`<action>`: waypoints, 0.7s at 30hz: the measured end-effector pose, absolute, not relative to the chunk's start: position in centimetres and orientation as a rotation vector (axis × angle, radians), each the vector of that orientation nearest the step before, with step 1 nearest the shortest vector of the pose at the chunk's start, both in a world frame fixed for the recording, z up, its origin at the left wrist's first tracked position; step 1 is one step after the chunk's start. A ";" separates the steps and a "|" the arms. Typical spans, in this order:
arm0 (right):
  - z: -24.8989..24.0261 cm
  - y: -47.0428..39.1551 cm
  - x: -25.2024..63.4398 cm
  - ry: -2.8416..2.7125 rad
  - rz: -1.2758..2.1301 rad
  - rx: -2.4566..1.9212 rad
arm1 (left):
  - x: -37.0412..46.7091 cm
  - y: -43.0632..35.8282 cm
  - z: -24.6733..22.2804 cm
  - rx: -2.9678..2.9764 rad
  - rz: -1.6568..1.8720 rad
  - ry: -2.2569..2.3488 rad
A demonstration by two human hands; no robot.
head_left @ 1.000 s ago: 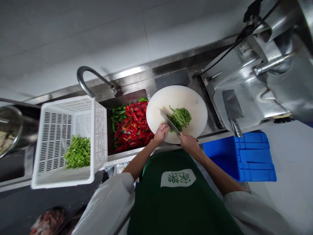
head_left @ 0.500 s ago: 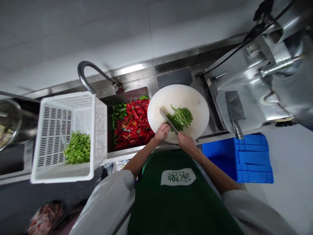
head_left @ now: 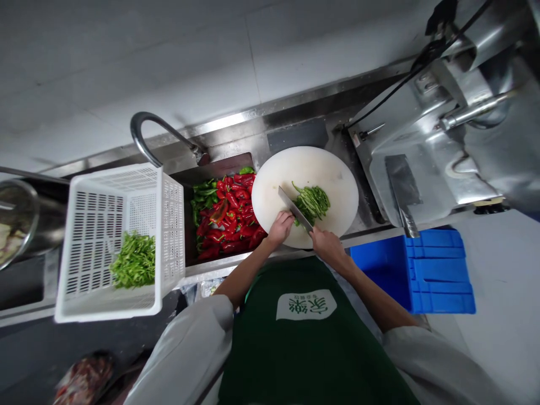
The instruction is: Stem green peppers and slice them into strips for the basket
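Observation:
A round white cutting board (head_left: pixel 274 169) lies beside the sink, with a heap of green strips (head_left: pixel 314 201), apparently sliced green pepper, on its right half. My right hand (head_left: pixel 328 246) grips a kitchen knife (head_left: pixel 294 207) by its handle at the board's near edge. The blade slants away to the left, between the heap and my left hand. On the near left of the board, my left hand (head_left: pixel 281 227) is closed with curled fingers near the blade. Whatever lies under those fingers is hidden.
Left of the board, a sink (head_left: pixel 219 164) holds red peppers (head_left: pixel 230 211) and green peppers (head_left: pixel 205 197) under a curved faucet (head_left: pixel 147 121). A white basket (head_left: pixel 172 225) contains leafy greens (head_left: pixel 134 260). A cleaver (head_left: pixel 404 185) lies at right, above a blue crate (head_left: pixel 441 273).
The knife and my right hand have moved slightly right relative to the board, widening the gap to my left hand. The whole view has also shifted a little.

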State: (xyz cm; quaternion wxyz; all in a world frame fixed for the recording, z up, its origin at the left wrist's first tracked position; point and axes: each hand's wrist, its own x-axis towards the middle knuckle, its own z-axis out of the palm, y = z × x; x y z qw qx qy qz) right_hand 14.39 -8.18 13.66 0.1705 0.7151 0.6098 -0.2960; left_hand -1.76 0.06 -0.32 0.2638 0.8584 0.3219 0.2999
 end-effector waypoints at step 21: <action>13.6 -7.4 13.3 1.704 -0.942 2.096 | -2.4 -0.1 -0.3 2.306 0.750 0.850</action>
